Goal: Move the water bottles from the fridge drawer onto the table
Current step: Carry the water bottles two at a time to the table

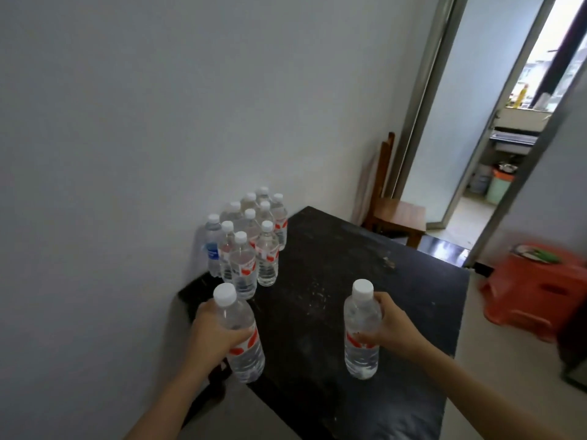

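My left hand (213, 331) grips a clear water bottle (243, 354) with a white cap and red label, upright over the near left edge of the dark table (343, 281). My right hand (389, 322) grips a second such bottle (361, 347) around its middle, upright over the table's near middle. Whether either bottle's base touches the tabletop I cannot tell. Several more capped water bottles (251, 242) stand clustered at the table's far left corner against the wall; one has a blue label (212, 249). The fridge drawer is out of view.
A grey wall runs along the table's left side. Behind the table's far end stands a wooden chair (397, 214), next to an open doorway (495, 147). An orange plastic stool (536, 290) sits on the floor to the right.
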`<control>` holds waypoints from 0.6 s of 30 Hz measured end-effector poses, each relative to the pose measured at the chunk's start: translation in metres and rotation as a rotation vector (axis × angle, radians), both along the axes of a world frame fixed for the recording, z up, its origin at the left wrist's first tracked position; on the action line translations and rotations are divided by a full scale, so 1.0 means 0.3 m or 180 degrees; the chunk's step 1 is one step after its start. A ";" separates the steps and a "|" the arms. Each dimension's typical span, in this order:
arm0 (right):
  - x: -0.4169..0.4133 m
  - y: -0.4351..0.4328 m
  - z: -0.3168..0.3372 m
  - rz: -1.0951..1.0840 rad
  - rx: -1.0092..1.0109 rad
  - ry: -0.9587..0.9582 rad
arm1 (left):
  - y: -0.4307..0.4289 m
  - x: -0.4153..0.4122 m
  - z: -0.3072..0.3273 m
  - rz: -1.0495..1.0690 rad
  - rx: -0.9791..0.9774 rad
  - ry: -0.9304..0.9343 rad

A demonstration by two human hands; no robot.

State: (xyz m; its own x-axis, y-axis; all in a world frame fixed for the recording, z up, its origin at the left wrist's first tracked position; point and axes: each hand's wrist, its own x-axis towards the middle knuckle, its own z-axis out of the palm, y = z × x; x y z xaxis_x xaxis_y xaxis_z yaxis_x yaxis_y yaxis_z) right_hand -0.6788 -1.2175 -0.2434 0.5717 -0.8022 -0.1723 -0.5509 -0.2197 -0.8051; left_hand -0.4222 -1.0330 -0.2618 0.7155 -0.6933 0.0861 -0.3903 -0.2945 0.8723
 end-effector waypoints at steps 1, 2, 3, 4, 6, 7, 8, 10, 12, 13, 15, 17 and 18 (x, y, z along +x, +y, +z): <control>-0.012 -0.031 -0.012 -0.0072 0.0041 -0.0003 | -0.057 0.004 -0.009 -0.0138 0.0036 0.0025; -0.022 -0.062 -0.025 -0.0137 0.0062 0.0008 | -0.109 0.004 -0.019 -0.0251 0.0077 0.0082; -0.026 -0.105 -0.040 -0.0187 0.0044 0.0010 | -0.172 0.008 -0.025 -0.0344 0.0085 0.0121; -0.027 -0.136 -0.049 -0.0220 0.0019 0.0045 | -0.220 0.006 -0.029 -0.0412 0.0072 0.0165; -0.008 -0.228 -0.068 -0.0277 0.0006 0.0082 | -0.338 0.009 -0.026 -0.0499 0.0060 0.0203; 0.008 -0.265 -0.071 -0.0269 -0.0018 0.0110 | -0.383 0.007 -0.020 -0.0526 0.0038 0.0186; 0.027 -0.300 -0.071 -0.0255 -0.0023 0.0147 | -0.429 0.010 -0.016 -0.0542 -0.0008 0.0148; 0.079 -0.382 -0.083 -0.0216 0.0013 0.0191 | -0.532 0.025 -0.025 -0.0466 -0.0008 0.0013; 0.125 -0.441 -0.088 -0.0175 -0.0007 0.0187 | -0.604 0.035 -0.028 -0.0336 -0.0006 -0.0057; 0.144 -0.469 -0.095 -0.0169 -0.0005 0.0180 | -0.637 0.037 -0.031 -0.0289 0.0000 -0.0107; 0.183 -0.529 -0.103 -0.0165 0.0087 0.0125 | -0.706 0.046 -0.035 -0.0254 0.0067 -0.0253; 0.228 -0.583 -0.110 -0.0225 0.0226 0.0026 | -0.774 0.058 -0.038 -0.0266 0.0233 -0.0367; 0.250 -0.595 -0.111 -0.0261 0.0259 -0.0005 | -0.797 0.062 -0.037 -0.0260 0.0321 -0.0383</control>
